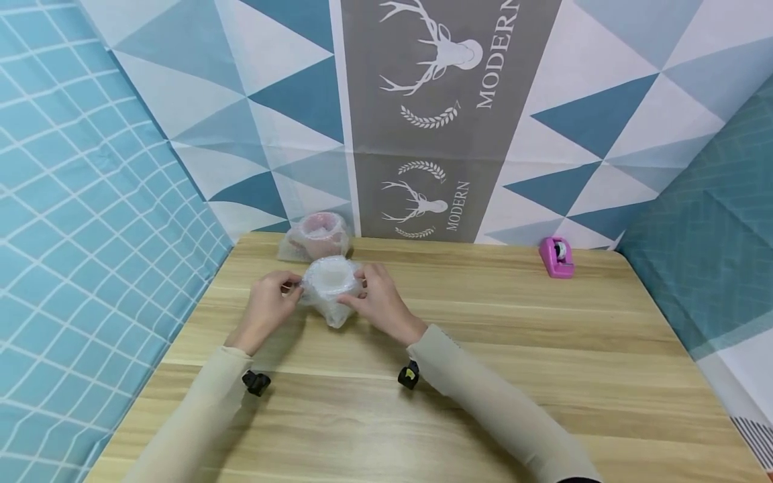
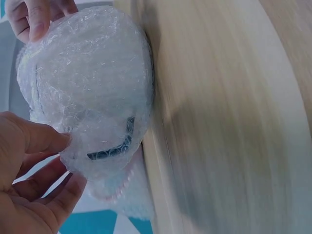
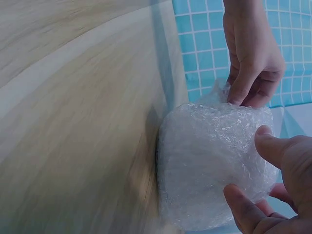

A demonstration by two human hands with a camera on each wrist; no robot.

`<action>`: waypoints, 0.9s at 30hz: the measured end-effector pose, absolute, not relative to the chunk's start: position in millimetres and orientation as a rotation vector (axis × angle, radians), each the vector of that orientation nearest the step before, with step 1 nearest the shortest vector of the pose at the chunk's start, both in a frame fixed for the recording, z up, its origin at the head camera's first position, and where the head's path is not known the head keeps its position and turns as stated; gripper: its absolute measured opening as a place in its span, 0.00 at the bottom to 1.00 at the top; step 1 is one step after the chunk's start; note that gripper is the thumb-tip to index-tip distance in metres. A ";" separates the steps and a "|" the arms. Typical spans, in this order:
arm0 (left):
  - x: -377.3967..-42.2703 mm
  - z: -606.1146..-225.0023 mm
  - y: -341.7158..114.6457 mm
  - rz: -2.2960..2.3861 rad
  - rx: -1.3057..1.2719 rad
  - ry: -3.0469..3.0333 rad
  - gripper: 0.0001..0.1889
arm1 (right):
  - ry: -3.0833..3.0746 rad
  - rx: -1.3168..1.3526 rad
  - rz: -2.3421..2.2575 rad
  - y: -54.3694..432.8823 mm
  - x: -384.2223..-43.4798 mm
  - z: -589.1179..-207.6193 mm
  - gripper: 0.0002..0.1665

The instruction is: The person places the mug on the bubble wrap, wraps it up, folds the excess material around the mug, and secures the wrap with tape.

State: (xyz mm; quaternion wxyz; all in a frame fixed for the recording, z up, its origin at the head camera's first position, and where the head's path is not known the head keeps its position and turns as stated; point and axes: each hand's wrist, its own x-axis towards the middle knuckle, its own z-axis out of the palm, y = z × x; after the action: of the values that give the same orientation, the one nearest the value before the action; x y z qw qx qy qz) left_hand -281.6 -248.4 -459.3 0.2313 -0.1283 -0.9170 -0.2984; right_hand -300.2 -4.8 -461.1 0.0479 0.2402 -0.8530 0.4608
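A bubble-wrapped bundle (image 1: 331, 278) with a white round shape inside sits on the table between my two hands. A dark, bent strip (image 2: 114, 150) shows through its wrap in the left wrist view; what it belongs to I cannot tell. My left hand (image 1: 272, 305) pinches the plastic at the bundle's left side between thumb and fingers. On the opposite side my right hand (image 1: 383, 302) holds the bundle, its thumb in front and its fingers bent around the back. Just behind stands a second bubble-wrapped bundle (image 1: 320, 231), with something pink and round inside.
A pink tape dispenser (image 1: 557, 257) stands near the back right of the wooden table (image 1: 483, 362). Patterned cloth walls (image 1: 423, 141) rise along the back and both sides. Each sleeve carries a small black wrist camera (image 1: 408, 376).
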 end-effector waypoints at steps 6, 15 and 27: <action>-279.4 -461.0 -264.5 -0.780 -0.312 -2.512 0.07 | -2.613 0.782 1.385 -21.1 -301.8 -461.0 0.32; -275.3 -459.5 -280.7 -0.778 -0.268 -2.502 0.07 | -2.624 0.843 1.386 -39.5 -304.2 -460.9 0.31; -268.3 -457.1 -286.5 -0.670 -0.268 -2.515 0.12 | -2.669 0.921 1.305 -42.2 -303.7 -457.1 0.29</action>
State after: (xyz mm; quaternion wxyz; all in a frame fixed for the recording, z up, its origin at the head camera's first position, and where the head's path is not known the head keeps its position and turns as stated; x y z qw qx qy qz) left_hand -268.3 -286.5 -457.1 0.2598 -0.0991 -0.9282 -0.2472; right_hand -303.7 -42.2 -457.1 0.0154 0.2960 -0.8579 0.4196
